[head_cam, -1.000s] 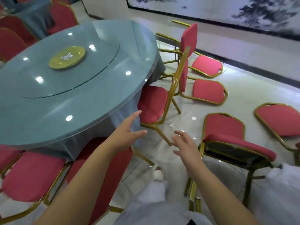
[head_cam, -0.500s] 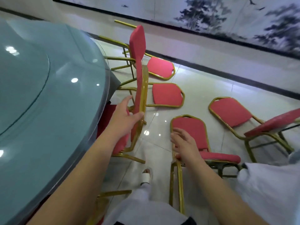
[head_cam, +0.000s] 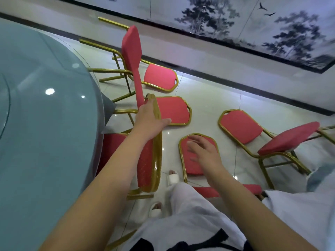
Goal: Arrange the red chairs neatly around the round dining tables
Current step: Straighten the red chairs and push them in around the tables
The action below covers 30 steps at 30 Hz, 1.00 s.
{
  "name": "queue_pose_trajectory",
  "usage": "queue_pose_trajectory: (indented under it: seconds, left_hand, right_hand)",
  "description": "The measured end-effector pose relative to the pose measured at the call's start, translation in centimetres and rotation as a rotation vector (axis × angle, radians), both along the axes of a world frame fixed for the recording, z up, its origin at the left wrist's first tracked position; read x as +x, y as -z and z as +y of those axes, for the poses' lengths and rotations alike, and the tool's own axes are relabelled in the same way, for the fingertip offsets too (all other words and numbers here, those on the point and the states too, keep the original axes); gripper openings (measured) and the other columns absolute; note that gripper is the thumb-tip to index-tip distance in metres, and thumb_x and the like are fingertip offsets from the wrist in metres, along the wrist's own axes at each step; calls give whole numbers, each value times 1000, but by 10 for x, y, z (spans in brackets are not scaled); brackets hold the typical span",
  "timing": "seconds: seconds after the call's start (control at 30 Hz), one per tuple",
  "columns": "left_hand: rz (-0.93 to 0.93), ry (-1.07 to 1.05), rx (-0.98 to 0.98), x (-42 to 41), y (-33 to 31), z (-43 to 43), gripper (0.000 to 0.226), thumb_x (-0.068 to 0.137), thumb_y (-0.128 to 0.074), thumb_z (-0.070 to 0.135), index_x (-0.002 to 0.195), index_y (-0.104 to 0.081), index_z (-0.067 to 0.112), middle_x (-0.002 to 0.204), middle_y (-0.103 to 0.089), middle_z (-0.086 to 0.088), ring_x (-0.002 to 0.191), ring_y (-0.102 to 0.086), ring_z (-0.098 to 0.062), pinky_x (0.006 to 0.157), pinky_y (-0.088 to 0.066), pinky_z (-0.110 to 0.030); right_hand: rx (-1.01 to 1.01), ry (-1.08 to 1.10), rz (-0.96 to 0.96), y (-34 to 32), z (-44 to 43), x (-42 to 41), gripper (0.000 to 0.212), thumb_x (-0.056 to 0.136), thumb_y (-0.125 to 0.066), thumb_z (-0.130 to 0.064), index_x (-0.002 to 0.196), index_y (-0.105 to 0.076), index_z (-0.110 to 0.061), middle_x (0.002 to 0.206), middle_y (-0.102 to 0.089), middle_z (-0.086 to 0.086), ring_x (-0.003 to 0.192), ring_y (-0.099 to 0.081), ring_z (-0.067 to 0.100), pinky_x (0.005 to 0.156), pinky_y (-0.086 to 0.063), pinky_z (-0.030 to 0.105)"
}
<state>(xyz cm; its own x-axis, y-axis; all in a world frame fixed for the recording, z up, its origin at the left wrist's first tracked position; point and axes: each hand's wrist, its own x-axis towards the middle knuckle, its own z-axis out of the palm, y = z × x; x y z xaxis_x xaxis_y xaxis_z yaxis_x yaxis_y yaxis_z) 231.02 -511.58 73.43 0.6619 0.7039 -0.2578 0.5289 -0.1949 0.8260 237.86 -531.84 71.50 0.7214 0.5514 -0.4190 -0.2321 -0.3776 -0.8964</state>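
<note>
A round table (head_cam: 45, 124) with a grey-blue glass top fills the left. A red chair with a gold frame (head_cam: 150, 160) stands upright at its edge, seat tucked under the table. My left hand (head_cam: 150, 118) grips the top of that chair's backrest, thumb on the outer side. My right hand (head_cam: 203, 151) hovers open, fingers spread, over the backrest of a fallen red chair (head_cam: 192, 162) lying on the floor beside my legs. Another upright red chair (head_cam: 131, 57) stands further along the table's edge.
Tipped red chairs lie on the tiled floor: one (head_cam: 174, 109) beyond my left hand, one (head_cam: 161, 77) nearer the wall, one (head_cam: 253, 131) at the right. A wall with a tree mural (head_cam: 235, 20) runs behind. My white slippers (head_cam: 173, 178) stand between the chairs.
My view has swung right along the table. My left hand has closed on the top of the upright chair's backrest. My right hand has moved over the fallen chair's back.
</note>
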Motion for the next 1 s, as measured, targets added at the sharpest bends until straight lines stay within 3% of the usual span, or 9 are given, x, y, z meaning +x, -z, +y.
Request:
queue_pose_trajectory:
  seconds: [0.1, 0.2, 0.3, 0.4, 0.57, 0.73, 0.87, 1.0]
  left_hand:
    - [6, 1, 11, 19, 6, 25, 93, 76, -77, 36, 152, -23, 33, 151, -33, -3, 133, -41, -29, 103, -47, -52]
    - [42, -56, 7, 37, 16, 58, 82, 79, -73, 24, 149, -31, 31, 147, -36, -3, 128, -47, -30, 100, -49, -49]
    - [32, -102, -109, 50, 29, 89, 74, 83, -70, 24, 148, -36, 32, 145, -45, -3, 120, -52, -21, 94, -52, -41]
    - [57, -126, -185, 70, 41, 112, 66, 86, -69, 32, 146, -40, 36, 148, -44, 3, 121, -44, -9, 87, -41, -29]
    - [147, -217, -291, 127, 48, 147, 58, 87, -67, 36, 141, -46, 38, 143, -49, 9, 129, -45, -13, 95, -39, -31]
    - [175, -210, -345, 180, 48, 166, 54, 89, -66, 36, 140, -46, 40, 141, -49, 10, 129, -44, -14, 94, -44, -31]
    - [160, -211, -415, 224, 50, 181, 47, 90, -68, 33, 133, -52, 42, 131, -54, 11, 122, -50, -12, 68, -45, -19]
    - [154, -120, -428, 283, 55, 202, 41, 89, -69, 34, 127, -57, 43, 124, -57, 14, 110, -55, -4, 77, -45, -22]
  right_hand:
    - [7, -47, -8, 1, 37, 22, 21, 94, -63, -33, 114, -64, -36, 117, -65, -11, 108, -63, 11, 72, -54, 22]
    - [-16, -136, 1, 10, 79, 52, 15, 95, -62, -33, 107, -64, -41, 116, -65, -11, 105, -64, 12, 65, -52, 18]
    - [-48, -247, -10, 16, 133, 96, 22, 96, -60, -32, 117, -65, -33, 114, -66, -10, 106, -64, 14, 75, -53, 27]
    - [-93, -315, -5, 19, 197, 154, 27, 95, -62, -32, 121, -66, -26, 113, -67, -7, 109, -63, 14, 87, -55, 37]
    - [-97, -369, 58, 26, 279, 239, 26, 94, -64, -31, 119, -67, -26, 111, -68, -10, 107, -65, 13, 95, -54, 40]
    - [-109, -407, 86, 21, 307, 309, 18, 94, -64, -34, 111, -68, -33, 114, -67, -8, 109, -64, 15, 99, -52, 49]
    - [-109, -345, 90, 15, 311, 361, 22, 95, -63, -34, 116, -67, -30, 114, -66, -10, 108, -64, 13, 100, -51, 48]
    - [-102, -232, 131, 16, 298, 409, 19, 96, -62, -32, 114, -67, -31, 117, -65, -6, 110, -63, 14, 100, -52, 45]
